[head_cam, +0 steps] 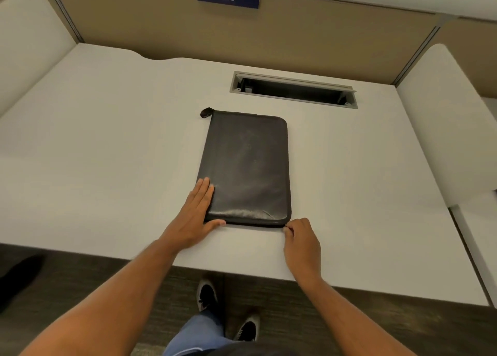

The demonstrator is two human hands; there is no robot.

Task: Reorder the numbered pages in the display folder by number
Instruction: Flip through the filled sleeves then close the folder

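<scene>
Head view showed you at the very start: the black zip-up display folder (247, 167) lay shut on the white desk (107, 140), near its front edge, with no numbered pages in sight. Your left hand (195, 215) lay flat, fingers straight, on the folder's near left corner, steadying it. Your right hand (301, 237) pinched at the near right corner, apparently on the zipper pull, though the pull itself was too small to make out. By my reading, unzipping, opening and all the sorting remained.
</scene>
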